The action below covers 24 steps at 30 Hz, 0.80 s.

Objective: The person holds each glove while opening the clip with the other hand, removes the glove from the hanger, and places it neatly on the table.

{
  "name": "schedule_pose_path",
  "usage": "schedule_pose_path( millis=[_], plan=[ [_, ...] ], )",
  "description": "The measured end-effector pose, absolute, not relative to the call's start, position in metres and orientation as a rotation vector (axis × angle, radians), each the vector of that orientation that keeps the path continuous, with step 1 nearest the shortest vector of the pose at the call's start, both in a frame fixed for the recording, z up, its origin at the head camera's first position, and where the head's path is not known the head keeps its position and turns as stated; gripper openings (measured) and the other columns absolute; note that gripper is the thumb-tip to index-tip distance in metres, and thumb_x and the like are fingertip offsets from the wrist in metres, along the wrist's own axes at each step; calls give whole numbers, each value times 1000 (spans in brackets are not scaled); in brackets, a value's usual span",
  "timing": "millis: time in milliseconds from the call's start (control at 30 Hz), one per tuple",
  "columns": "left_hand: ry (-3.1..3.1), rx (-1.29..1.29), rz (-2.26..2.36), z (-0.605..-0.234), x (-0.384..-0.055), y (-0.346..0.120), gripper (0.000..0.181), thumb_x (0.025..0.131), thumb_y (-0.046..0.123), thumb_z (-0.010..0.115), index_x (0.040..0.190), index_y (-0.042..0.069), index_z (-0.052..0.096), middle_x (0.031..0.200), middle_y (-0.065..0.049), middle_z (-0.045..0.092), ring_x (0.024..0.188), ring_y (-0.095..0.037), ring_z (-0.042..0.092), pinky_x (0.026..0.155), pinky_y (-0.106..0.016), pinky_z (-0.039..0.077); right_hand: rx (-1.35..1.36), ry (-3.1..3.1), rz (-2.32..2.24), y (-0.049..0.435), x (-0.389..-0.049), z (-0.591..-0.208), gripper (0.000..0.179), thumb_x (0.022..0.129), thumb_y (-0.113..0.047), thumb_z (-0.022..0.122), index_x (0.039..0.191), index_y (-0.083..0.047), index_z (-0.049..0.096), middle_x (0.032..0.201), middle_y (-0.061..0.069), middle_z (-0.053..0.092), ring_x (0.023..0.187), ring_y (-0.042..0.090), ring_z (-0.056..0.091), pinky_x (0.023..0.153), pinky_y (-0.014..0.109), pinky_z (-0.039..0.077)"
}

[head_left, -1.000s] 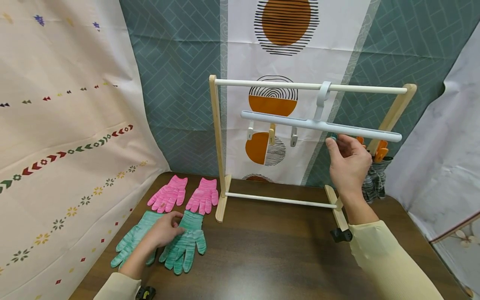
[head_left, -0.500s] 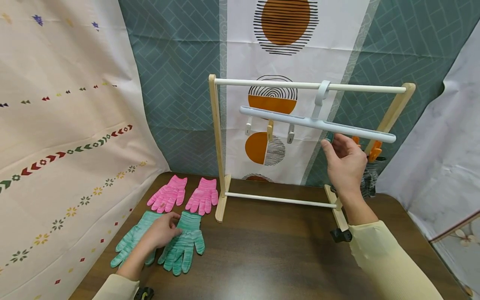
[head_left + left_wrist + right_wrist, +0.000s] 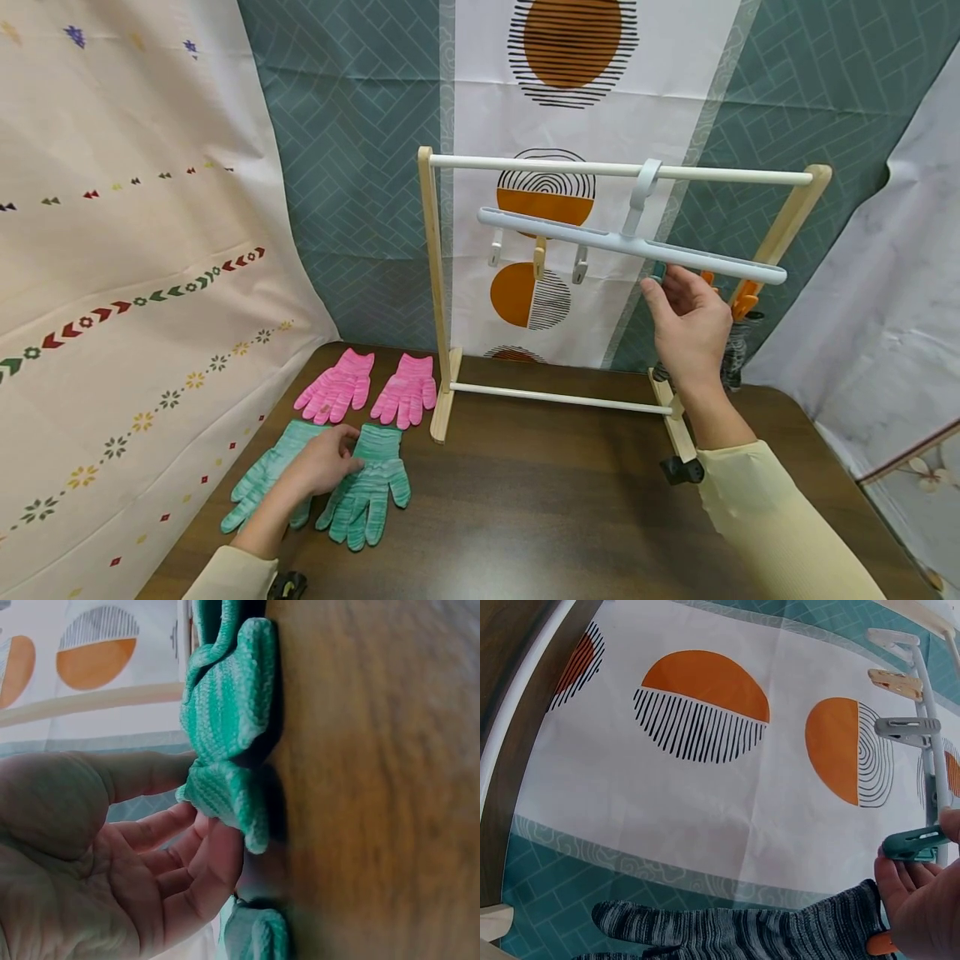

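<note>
My left hand [image 3: 324,461] is at the table's left, pinching the edge of a green knitted glove [image 3: 378,483] between thumb and fingers. In the left wrist view the pinched bit of glove [image 3: 221,795] stands a little up from the wood. Its mate, another green glove [image 3: 273,462], lies partly under that forearm. Up at the rack, my right hand [image 3: 696,325] grips a teal clip [image 3: 913,844] on the underside of a pale blue hanger [image 3: 570,236]. White, beige and grey clips hang from the hanger's left half. A dark striped glove [image 3: 780,930] hangs at its right end from orange clips [image 3: 745,300].
The hanger hooks over the top bar [image 3: 525,165] of a wooden rack [image 3: 437,275]. Two pink gloves [image 3: 341,387] lie at the table's back left. Patterned cloth [image 3: 345,167] closes off the back and sides. Brown tabletop [image 3: 540,492] stretches below the rack.
The hanger has swung slightly left with my right hand, its left end rising a little. The dark glove swung left too. My left hand and its glove shifted slightly left.
</note>
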<state>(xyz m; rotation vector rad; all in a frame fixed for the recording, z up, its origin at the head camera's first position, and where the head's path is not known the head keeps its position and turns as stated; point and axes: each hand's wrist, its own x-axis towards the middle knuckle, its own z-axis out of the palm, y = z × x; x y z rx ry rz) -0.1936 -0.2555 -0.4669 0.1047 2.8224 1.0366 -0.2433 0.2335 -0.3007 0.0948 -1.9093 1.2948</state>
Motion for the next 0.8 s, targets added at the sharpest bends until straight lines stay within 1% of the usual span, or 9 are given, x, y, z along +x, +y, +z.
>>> schedule_pose_path(
  millis=[333,533,633,800],
  plan=[
    [2819,75,993,-465,-192,-258,44,94,8,79,131,-8,61,79,-6,57,69,-21,52,61,-36,44,91,-1920,1302,234,-240,-300,45,99,-22,79,140,-6,69,127,12,74,107,8,70,94,22,56],
    [2823,89,991,-462,-192,-259,42,94,8,79,130,-8,62,83,-6,58,72,-21,53,63,-37,45,126,-1899,1326,232,-236,-300,44,99,-21,79,140,-6,69,132,13,72,116,16,71,98,24,55],
    [2835,91,977,-458,-192,-259,44,95,9,79,131,-8,61,87,-7,59,77,-22,55,66,-38,47,138,-1890,1334,231,-234,-300,44,100,-21,78,140,-6,69,134,12,72,120,18,70,99,24,54],
    [2879,94,980,-452,-192,-257,52,96,11,77,137,-11,56,94,-10,59,82,-24,56,72,-42,49,165,-1854,1332,231,-232,-301,41,99,-18,79,137,-4,71,129,12,74,116,17,72,97,23,55]
  ],
)
